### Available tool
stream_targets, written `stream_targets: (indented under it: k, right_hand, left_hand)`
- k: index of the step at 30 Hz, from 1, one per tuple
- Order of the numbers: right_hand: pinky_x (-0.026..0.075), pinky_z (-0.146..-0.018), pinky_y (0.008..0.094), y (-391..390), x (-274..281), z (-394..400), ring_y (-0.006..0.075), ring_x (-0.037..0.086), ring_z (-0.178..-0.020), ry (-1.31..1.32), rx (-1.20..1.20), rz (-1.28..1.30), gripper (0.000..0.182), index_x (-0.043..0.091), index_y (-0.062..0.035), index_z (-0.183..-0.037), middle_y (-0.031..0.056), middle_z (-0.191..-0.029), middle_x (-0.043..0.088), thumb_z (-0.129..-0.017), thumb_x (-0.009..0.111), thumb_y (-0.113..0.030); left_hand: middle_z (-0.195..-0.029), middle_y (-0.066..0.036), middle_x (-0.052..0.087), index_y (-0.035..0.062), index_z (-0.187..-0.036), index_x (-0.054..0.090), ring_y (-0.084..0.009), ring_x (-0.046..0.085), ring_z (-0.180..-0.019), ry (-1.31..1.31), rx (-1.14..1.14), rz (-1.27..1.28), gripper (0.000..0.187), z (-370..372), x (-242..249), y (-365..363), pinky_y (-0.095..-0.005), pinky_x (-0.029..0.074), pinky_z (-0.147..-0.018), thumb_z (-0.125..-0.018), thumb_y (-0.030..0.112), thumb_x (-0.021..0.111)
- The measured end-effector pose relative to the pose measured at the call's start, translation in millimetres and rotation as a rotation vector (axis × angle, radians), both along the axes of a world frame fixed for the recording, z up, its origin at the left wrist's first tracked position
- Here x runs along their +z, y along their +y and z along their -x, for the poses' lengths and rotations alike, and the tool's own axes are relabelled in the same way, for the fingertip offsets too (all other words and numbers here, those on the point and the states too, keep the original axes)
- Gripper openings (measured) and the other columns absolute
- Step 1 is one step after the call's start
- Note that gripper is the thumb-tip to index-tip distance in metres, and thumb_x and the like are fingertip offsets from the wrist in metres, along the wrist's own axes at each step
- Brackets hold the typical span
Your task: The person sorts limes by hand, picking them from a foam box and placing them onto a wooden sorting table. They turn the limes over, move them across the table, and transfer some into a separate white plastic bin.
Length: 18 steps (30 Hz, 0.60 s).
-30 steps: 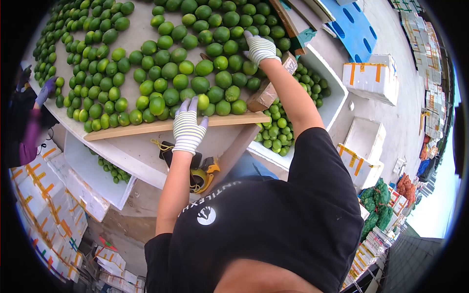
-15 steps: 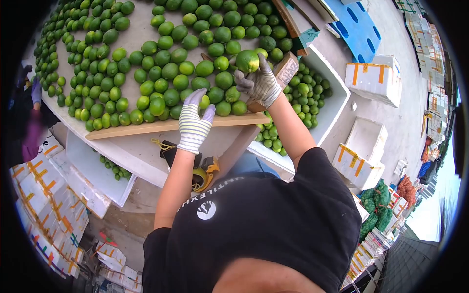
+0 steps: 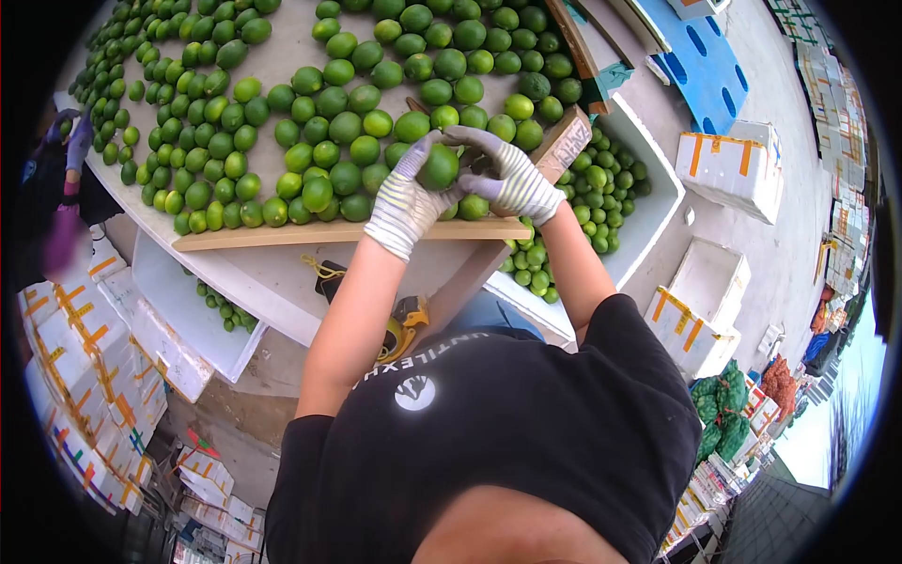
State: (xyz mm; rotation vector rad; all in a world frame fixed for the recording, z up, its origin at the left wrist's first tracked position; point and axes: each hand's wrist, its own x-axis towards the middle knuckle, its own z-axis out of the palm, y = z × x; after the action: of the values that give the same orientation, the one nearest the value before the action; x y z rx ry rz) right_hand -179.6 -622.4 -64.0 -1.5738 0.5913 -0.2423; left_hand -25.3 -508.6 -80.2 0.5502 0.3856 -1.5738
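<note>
A green lime [image 3: 439,167] sits between my two gloved hands, above the edge of the sorting table. My left hand [image 3: 406,209], in a white-and-grey striped glove, curves around its left and lower side. From the right, the bent fingers of my right hand [image 3: 519,185] meet its upper and right edge, with a gap showing in front of the palm. Many loose limes [image 3: 324,155] of various shades lie on the table just beyond. A wooden strip [image 3: 282,237] runs along the near edge, below my left wrist.
A white bin [image 3: 648,218] at right holds more limes, beside a marked wooden block [image 3: 569,141]. Another white bin [image 3: 193,305] stands below at left. Tape [image 3: 399,331] hangs near my waist. Foam boxes [image 3: 728,169] stand right; a co-worker's purple sleeve [image 3: 66,235] shows left.
My right hand has brought the lime down and left toward my body. My left hand, open before, has moved right and closed around it. The view has shifted slightly.
</note>
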Motion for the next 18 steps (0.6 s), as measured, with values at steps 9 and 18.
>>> stream_targets:
  k: [9, 18]
  right_hand:
    - [0.052, -0.093, 0.0401, -133.5, -77.2, 0.5, 0.0265, 0.065, -0.107, 0.364, -0.528, 0.452, 0.041, 0.064, -0.0050, -0.124, 0.0113, -0.115, 0.069, -0.086, 0.071, -0.018]
    - [0.048, -0.093, 0.0475, -153.1, -69.4, -32.2, 0.0333, 0.063, -0.110, 0.795, -0.227, 0.829, 0.051, 0.064, -0.0140, -0.120, 0.0121, -0.114, 0.069, -0.079, 0.076, -0.041]
  left_hand:
    - [-0.102, -0.013, 0.069, 0.0068, -0.103, 0.068, -0.0325, 0.068, -0.090, 0.000, -0.010, -0.148, 0.026, -10.1, -20.5, 47.4, -0.0450, 0.058, -0.076, -0.081, 0.018, 0.076]
    - [-0.095, -0.013, 0.069, 0.0052, -0.098, 0.069, -0.0320, 0.067, -0.088, 0.008, -0.050, -0.214, 0.024, 2.8, -17.4, 78.9, -0.0441, 0.057, -0.069, -0.082, 0.022, 0.076]
